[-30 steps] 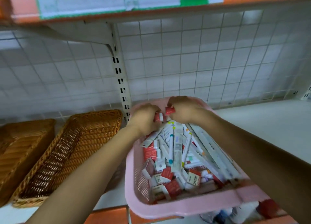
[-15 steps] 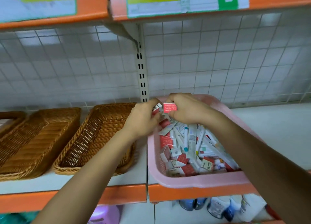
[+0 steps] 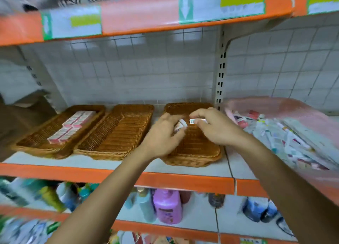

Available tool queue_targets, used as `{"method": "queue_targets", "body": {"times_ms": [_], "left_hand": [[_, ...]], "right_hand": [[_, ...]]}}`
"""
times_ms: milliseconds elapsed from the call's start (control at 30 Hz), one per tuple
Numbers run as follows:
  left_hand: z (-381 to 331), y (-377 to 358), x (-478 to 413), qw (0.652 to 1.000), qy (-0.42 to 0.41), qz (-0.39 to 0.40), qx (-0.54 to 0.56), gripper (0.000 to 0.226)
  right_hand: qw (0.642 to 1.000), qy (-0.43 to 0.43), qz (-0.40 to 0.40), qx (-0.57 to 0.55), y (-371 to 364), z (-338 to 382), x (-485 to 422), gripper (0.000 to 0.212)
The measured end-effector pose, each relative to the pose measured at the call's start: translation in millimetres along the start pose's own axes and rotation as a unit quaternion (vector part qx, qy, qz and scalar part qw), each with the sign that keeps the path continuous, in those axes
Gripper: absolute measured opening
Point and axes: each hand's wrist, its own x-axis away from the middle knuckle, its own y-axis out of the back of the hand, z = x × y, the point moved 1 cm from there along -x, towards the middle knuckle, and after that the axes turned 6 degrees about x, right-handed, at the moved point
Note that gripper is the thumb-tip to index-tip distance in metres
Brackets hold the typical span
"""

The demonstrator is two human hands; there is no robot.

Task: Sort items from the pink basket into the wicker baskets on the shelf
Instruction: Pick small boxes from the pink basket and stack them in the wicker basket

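Observation:
Three wicker baskets stand in a row on the white shelf. The left wicker basket (image 3: 36, 141) holds rows of small red-and-white boxes (image 3: 71, 127). The middle wicker basket (image 3: 117, 132) has nothing in it. Over the right wicker basket (image 3: 198, 148) my left hand (image 3: 165, 133) grips small red-and-white boxes (image 3: 180, 125), and my right hand (image 3: 214, 126) pinches another small box (image 3: 195, 120). The pink basket (image 3: 286, 108) sits blurred at the right, full of tubes and boxes (image 3: 286, 133).
An orange-edged shelf (image 3: 146, 9) with price labels hangs overhead. A slotted upright (image 3: 220, 75) stands between the right wicker basket and the pink basket. Bottles, one of them purple (image 3: 167, 205), fill the lower shelf. White grid panel backs the shelf.
Both hands have left the pink basket and moved left over the right wicker basket, carrying small boxes. The view has swung left, revealing all three wicker baskets.

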Motion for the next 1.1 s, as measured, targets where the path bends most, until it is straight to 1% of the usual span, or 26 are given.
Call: {"method": "queue_targets", "body": {"times_ms": [67,100,200,333,533,667,767,867,933,1000,1033,1100], "left_hand": [[14.4,17.2,20.4,1.0,0.004,-0.012,-0.011,0.022],[22.5,25.2,31.2,1.0,0.01,-0.019,-0.013,0.02],[44.5,46.6,63.1,0.999,0.032,-0.042,-0.014,0.026],[78.6,68.2,98.4,0.996,0.08,-0.037,-0.023,0.036],[113.8,98.3,133.1,0.993,0.099,-0.062,-0.012,0.031],[138.4,115.5,142.4,0.989,0.127,-0.071,-0.008,0.028],[162.9,129.4,142.3,0.986,0.153,-0.066,-0.019,0.03],[184.8,147.1,134.4,0.985,0.164,-0.044,-0.031,0.03],[198.8,158.7,126.3,0.984,0.165,-0.029,-0.055,0.031],[214.9,168.6,117.4,0.984,0.16,-0.019,-0.072,0.028],[223.6,172.8,112.7,0.984,0.159,-0.018,-0.074,0.025],[238.1,180.7,103.5,0.983,0.16,-0.021,-0.087,0.022]], "right_hand": [[0.999,0.001,0.007,-0.031,-19.6,21.4,1.5,0.032],[0.999,0.001,0.003,-0.046,-28.4,33.2,2.9,0.033],[0.997,0.005,-0.019,-0.072,-54.4,67.0,5.1,0.034],[0.992,0.022,-0.018,-0.122,-87.4,108.5,5.2,0.042],[0.985,0.046,-0.004,-0.165,-122.3,155.6,-5.8,0.044],[0.977,0.05,0.016,-0.207,-141.8,180.2,-23.0,0.04],[0.959,0.027,0.021,-0.283,-156.6,197.1,-41.3,0.036],[0.937,0.003,0.037,-0.348,-169.8,213.2,-63.8,0.033],[0.907,-0.022,0.058,-0.417,-177.9,224.3,-83.0,0.037],[0.868,-0.056,0.082,-0.487,-184.4,236.0,-101.8,0.039],[0.856,-0.066,0.088,-0.505,-187.0,241.1,-111.2,0.041],[0.845,-0.074,0.088,-0.522,-191.5,249.1,-129.2,0.045]]}}
